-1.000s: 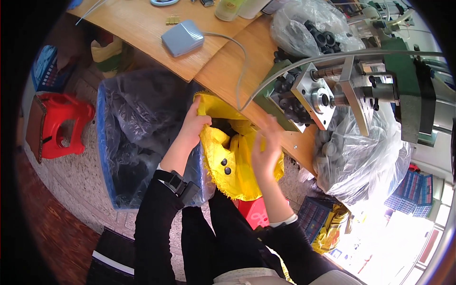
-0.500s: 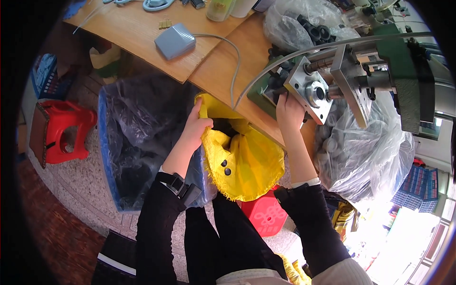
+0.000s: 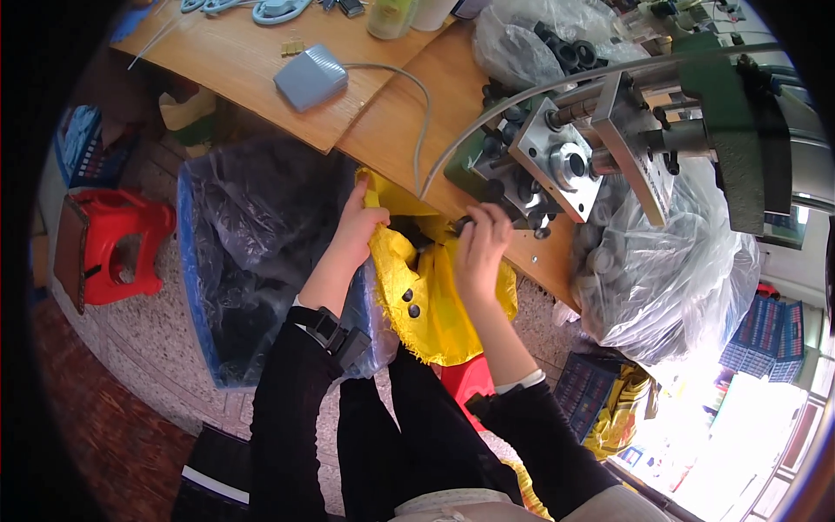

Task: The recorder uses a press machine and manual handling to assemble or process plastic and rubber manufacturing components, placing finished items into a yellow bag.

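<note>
My left hand (image 3: 355,228) is closed on the rim of a yellow woven sack (image 3: 435,317), just below the table's front edge. Two small black round pieces (image 3: 413,311) lie on the sack's folded-out side. Over the sack's mouth is my right hand (image 3: 484,252), its fingers pinching a small black part (image 3: 461,224) that they partly cover. To its upper right, on the table, stands a press with a metal die plate (image 3: 557,161). Several black parts (image 3: 532,198) lie loosely beside and beneath that plate.
A grey foot pedal (image 3: 310,76) with its cable rests on the wooden table (image 3: 383,143). Clear plastic bags of parts (image 3: 648,278) flank the press. A bin lined with dark plastic (image 3: 252,226) stands left of the sack, with a red stool (image 3: 126,244) beyond it.
My right hand has come from beside the die plate down and left to the sack's mouth, with a black part in its fingers. The left hand keeps its hold on the rim.
</note>
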`<state>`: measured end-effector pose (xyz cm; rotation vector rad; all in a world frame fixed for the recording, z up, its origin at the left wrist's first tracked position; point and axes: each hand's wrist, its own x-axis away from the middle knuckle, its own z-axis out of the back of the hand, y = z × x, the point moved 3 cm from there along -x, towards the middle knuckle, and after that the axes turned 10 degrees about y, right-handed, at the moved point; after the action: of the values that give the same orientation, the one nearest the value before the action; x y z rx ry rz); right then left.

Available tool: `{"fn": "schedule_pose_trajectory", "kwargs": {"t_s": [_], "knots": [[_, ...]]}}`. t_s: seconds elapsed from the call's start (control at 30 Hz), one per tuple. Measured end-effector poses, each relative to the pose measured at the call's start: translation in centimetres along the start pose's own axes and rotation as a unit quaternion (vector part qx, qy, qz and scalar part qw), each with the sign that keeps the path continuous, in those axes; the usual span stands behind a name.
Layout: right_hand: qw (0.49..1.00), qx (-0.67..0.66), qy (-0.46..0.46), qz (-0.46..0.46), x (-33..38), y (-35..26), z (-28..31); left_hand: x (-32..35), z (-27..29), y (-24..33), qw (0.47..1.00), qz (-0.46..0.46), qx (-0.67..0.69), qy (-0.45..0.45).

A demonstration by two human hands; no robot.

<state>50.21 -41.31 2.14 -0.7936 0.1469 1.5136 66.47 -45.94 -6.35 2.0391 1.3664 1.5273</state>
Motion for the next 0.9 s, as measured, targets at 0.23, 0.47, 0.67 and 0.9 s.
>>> {"fn": "schedule_pose_trajectory", "kwargs": {"t_s": [0.23,0.47,0.67,0.9], "knots": [[0.999,-0.034,0.028,0.027,-0.7,-1.5,2.4,0.5,0.7,0.7,1.0,0.018,-0.006,0.004],[0.99,0.098,-0.041,-0.092,-6.9,4.3,-0.3,0.3,0.0,0.3,1.0,0.009,-0.018,0.001],[0.986,0.137,0.065,-0.065,-4.3,1.9,-0.2,0.3,-0.5,0.2,1.0,0.022,0.0,-0.004],[0.993,0.004,-0.112,-0.033,4.4,-1.8,0.6,0.2,-1.1,0.3,1.0,-0.006,-0.015,-0.013]]}}
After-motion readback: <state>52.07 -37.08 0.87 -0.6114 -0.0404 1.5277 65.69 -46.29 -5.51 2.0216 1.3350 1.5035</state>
